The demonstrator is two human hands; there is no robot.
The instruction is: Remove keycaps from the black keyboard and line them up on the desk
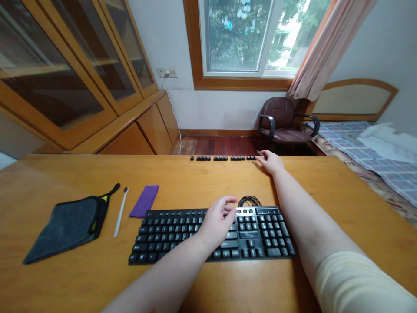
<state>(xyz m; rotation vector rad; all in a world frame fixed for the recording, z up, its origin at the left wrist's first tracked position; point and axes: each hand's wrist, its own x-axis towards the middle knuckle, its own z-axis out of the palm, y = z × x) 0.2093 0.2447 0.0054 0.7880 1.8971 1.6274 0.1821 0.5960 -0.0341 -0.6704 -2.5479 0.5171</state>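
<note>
A black keyboard (182, 234) lies on the wooden desk in front of me, its top row showing small bare fittings where the other rows have full keys. My left hand (219, 217) is over its middle right, fingers loosely curled, thumb and index finger apart with nothing seen between them. Along the desk's far edge runs a line of small black keycaps (220, 158) in separate groups. My right hand (271, 162) reaches to the right end of that line, fingertips closed at the last keycap (253, 158), which they partly hide. Behind the keyboard is its coiled black cable (249, 201).
On the left of the desk (81, 174) lie a dark grey cloth pouch (71, 221), a white toothbrush (120, 213) and a folded purple cloth (144, 201). Beyond the far edge stand a maroon armchair (278, 115), a bed (374, 143) and a glass-fronted cabinet (130, 134).
</note>
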